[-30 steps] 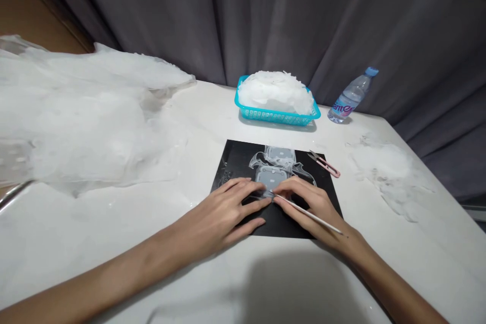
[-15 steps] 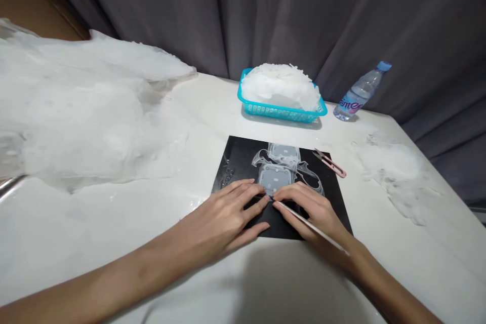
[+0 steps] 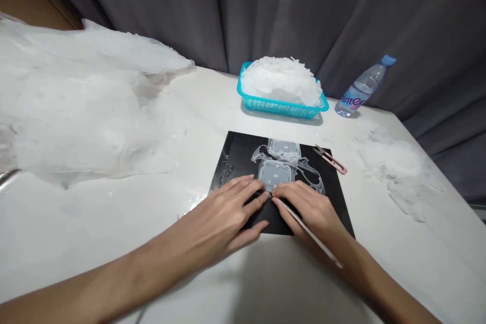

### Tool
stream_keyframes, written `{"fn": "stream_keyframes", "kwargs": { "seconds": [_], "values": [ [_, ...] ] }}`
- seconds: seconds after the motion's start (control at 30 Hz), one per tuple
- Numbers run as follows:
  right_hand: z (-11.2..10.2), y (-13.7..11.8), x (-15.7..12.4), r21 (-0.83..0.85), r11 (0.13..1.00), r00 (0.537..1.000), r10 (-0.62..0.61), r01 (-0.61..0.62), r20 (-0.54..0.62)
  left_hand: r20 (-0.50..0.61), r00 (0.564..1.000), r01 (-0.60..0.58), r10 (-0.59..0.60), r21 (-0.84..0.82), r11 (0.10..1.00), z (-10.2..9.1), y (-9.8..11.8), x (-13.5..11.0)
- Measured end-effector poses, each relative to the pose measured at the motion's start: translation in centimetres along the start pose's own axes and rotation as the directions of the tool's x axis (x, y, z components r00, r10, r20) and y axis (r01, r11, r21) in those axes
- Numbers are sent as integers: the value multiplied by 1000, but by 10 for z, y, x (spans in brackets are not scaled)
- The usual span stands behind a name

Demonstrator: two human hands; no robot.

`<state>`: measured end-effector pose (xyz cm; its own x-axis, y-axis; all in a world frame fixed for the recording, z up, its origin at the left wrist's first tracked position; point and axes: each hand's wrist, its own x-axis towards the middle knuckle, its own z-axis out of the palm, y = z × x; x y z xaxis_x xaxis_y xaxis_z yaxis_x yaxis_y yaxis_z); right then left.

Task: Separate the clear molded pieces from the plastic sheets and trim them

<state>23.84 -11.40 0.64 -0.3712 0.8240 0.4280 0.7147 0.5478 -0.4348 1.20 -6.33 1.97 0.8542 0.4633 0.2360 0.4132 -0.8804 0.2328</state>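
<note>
A black mat [image 3: 235, 154] lies on the white table, with a translucent cut-out film piece [image 3: 279, 169] on it. My left hand [image 3: 224, 210] rests flat on the mat's near left part, fingers stretched out, fingertips pressing the near edge of the film. My right hand [image 3: 309, 207] pinches a thin white stick tool [image 3: 307, 230] like a pen; its tip touches the film just beside my left fingertips.
A turquoise basket [image 3: 281, 106] heaped with white film scraps stands behind the mat. A water bottle [image 3: 362, 87] is at the back right. Pink thread snips [image 3: 329, 158] lie by the mat's right corner. White film piles cover the left [image 3: 83, 106] and the right [image 3: 395, 162].
The view shifted slightly, so the mat and hands sit a little higher and closer. The stick tool now slants more steeply toward me. Both hands stay at the film's near edge.
</note>
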Motion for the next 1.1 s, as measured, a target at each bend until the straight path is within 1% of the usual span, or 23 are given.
{"fn": "stream_keyframes", "kwargs": {
  "seconds": [0.17,0.2,0.3,0.4,0.57,0.67,0.77,0.83,0.9,0.97,1.0,1.03,1.07,1.1],
  "values": [
    [-17,7,-3,76,994,992,69,-77,102,36,998,56,-55,-46,997,-1,0,-1],
    [-18,9,-4,98,992,992,69,-80,106,38,997,62,-60,-57,996,-1,-1,-1],
    [-16,13,-5,136,990,997,31,-41,75,51,997,68,-65,-53,996,0,-3,-2],
    [-10,14,-3,120,993,999,-25,20,43,56,997,55,-53,-39,998,1,-4,-2],
    [-5,13,-1,14,996,996,-94,93,14,43,998,51,-49,-43,998,0,-3,-1],
    [0,13,-4,-119,985,992,-124,125,16,46,998,43,-42,-28,999,-2,-2,-1],
    [8,15,-8,-272,954,992,-122,127,35,40,999,34,-33,-36,999,-2,-2,-1],
    [13,18,-10,-325,937,992,-117,128,51,33,999,44,-42,-62,997,-2,-1,-1],
    [16,20,-10,-339,931,990,-121,137,68,16,995,99,-98,-127,987,-3,-1,0],
    [16,19,-9,-342,928,989,-134,145,56,-18,973,223,-231,-211,952,-4,-2,3],
    [15,17,-8,-343,928,990,-140,143,35,-30,947,301,-319,-253,919,-5,-3,6],
    [14,15,-7,-344,929,989,-145,139,9,-24,913,382,-407,-297,875,-6,-3,8],
    [13,12,-6,-344,929,989,-150,134,-20,5,876,454,-482,-344,822,-7,-4,11],
    [12,9,-5,-343,931,987,-154,128,-48,59,843,512,-535,-395,763,-6,-5,14]
  ]
}}
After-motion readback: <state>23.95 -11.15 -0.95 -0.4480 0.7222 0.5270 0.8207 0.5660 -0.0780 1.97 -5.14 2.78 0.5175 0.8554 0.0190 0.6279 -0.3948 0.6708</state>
